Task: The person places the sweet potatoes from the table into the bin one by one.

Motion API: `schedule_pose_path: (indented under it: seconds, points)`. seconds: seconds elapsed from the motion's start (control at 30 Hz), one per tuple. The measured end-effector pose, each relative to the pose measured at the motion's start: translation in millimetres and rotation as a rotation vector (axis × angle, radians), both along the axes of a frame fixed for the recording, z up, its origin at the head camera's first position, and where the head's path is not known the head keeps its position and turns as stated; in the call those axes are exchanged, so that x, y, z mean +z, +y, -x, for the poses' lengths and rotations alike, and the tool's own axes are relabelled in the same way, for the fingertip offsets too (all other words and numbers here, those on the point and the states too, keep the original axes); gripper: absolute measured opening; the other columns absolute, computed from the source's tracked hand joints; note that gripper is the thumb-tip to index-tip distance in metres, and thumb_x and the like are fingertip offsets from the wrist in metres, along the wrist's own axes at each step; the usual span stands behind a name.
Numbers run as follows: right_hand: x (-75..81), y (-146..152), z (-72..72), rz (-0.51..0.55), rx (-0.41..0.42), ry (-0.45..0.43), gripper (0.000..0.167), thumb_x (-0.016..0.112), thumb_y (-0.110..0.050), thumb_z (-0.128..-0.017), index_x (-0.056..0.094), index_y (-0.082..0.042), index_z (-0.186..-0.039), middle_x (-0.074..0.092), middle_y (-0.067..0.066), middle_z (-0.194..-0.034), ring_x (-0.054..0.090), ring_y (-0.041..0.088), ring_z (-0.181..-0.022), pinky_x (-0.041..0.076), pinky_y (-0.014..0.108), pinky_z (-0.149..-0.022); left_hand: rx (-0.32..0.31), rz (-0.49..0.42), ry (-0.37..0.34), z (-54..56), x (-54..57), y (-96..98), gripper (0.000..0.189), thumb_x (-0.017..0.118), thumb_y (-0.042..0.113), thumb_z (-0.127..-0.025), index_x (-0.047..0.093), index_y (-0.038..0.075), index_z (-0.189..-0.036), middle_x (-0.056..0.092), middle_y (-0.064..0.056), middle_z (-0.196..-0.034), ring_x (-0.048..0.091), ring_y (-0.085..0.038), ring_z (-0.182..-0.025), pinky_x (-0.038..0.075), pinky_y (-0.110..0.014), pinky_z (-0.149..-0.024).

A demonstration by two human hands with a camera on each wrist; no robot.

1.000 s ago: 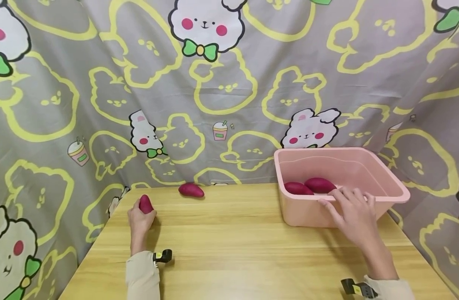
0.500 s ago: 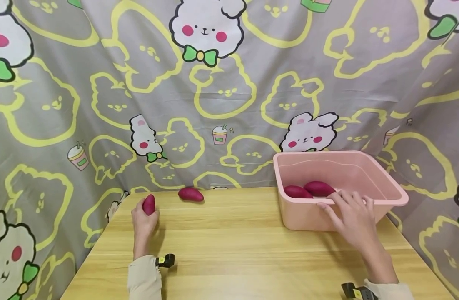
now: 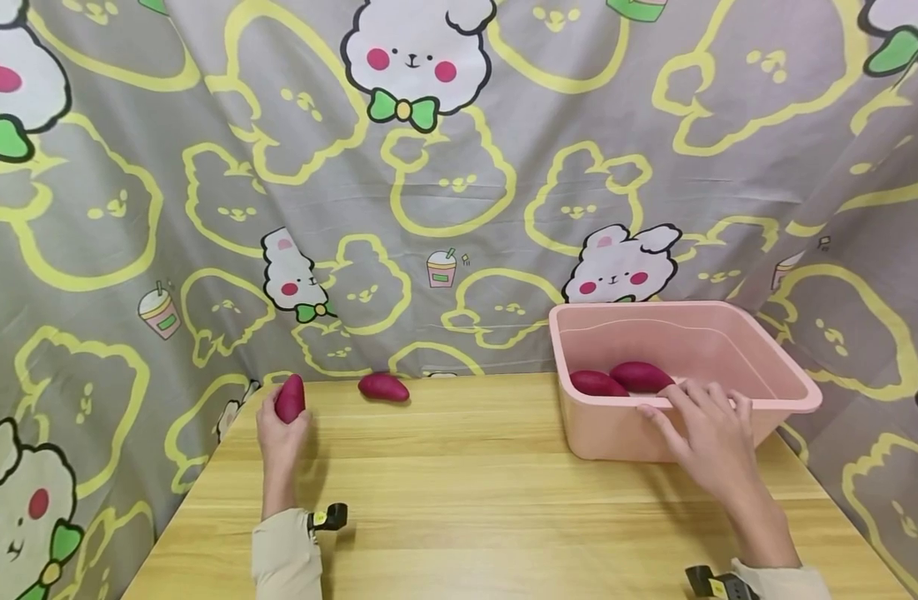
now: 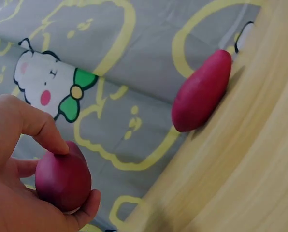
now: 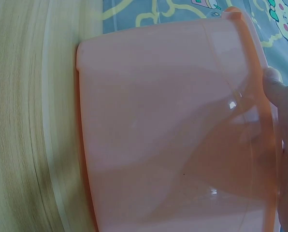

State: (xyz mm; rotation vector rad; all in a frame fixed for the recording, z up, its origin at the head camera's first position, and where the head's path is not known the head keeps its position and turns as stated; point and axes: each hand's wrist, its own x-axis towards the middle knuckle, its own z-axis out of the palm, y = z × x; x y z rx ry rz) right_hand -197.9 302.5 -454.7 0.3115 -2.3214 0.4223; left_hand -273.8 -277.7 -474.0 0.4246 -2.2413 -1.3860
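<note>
My left hand (image 3: 281, 432) grips a purple sweet potato (image 3: 290, 399) at the far left of the table. In the left wrist view, thumb and fingers curl round that sweet potato (image 4: 64, 181), whose rounded end faces the camera. Another sweet potato (image 3: 384, 387) lies to its right by the table's back edge. At the right, my right hand (image 3: 710, 437) holds the near rim of a pink plastic bin (image 3: 616, 429), fingers over the edge and thumb outside. Inside the bin lie two sweet potatoes (image 3: 642, 377), partly hidden by its front wall.
The wooden table (image 3: 459, 500) reaches back to a grey curtain (image 3: 474, 200) printed with cartoon bunnies, which also hangs at both sides. The bin's outer wall (image 5: 158, 121) fills most of the right wrist view.
The left hand has raised the sweet potato slightly and turned it more upright. The right hand stays on the bin's rim, and the bin has not moved.
</note>
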Motion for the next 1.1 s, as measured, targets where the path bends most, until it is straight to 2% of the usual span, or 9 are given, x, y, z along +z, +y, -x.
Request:
schedule_pose_path:
  seconds: [0.2,0.37,0.6,0.8,1.1]
  points:
    - [0.9,-0.2,0.0,0.005,-0.005,0.0,0.031,0.075,-0.04,-0.091,0.067,-0.012,-0.101,0.063,0.011,-0.103,0.05,0.036,-0.095,0.027,0.065,-0.089,-0.017,0.009,0.044,-0.5,5.6,1.4,0.072,0.059,-0.003,-0.085,0.04,0.003,-0.154,0.038,-0.033,-0.144,0.045,-0.049,-0.12,0.04,-0.06,-0.095]
    - [2.3,-0.6,-0.7,0.002,-0.002,-0.001,0.028,0.078,-0.034,-0.088,0.065,-0.013,-0.101,0.062,0.01,-0.102,0.05,0.036,-0.095,0.028,0.063,-0.087,-0.014,0.019,0.039,-2.5,11.2,3.8,0.073,0.06,-0.002,-0.084,0.04,0.004,-0.155,0.036,-0.033,-0.146,0.045,-0.049,-0.121,0.04,-0.059,-0.096]
    - [1.0,0.3,0.0,-0.003,-0.005,-0.011,0.03,0.076,-0.038,-0.09,0.067,-0.012,-0.102,0.063,0.011,-0.104,0.05,0.036,-0.097,0.028,0.063,-0.086,-0.011,-0.001,0.064,-7.1,19.8,5.7,0.075,0.061,-0.003,-0.084,0.04,0.006,-0.156,0.034,-0.032,-0.148,0.045,-0.048,-0.121,0.041,-0.058,-0.094]
    - [0.0,0.1,0.6,-0.005,-0.001,-0.011,0.032,0.073,-0.042,-0.092,0.067,-0.012,-0.102,0.064,0.012,-0.105,0.051,0.037,-0.098,0.028,0.064,-0.086,-0.008,-0.002,0.1,-10.6,27.3,8.5,0.075,0.062,-0.004,-0.084,0.043,0.008,-0.155,0.036,-0.03,-0.147,0.045,-0.045,-0.12,0.04,-0.053,-0.092]
    - [-0.4,-0.3,-0.6,-0.002,-0.003,-0.006,0.03,0.076,-0.038,-0.09,0.066,-0.013,-0.102,0.063,0.01,-0.104,0.05,0.035,-0.096,0.028,0.064,-0.089,-0.039,0.012,0.15,-13.0,35.1,13.5,0.074,0.061,-0.002,-0.084,0.044,0.008,-0.155,0.038,-0.027,-0.148,0.045,-0.044,-0.12,0.04,-0.05,-0.091]
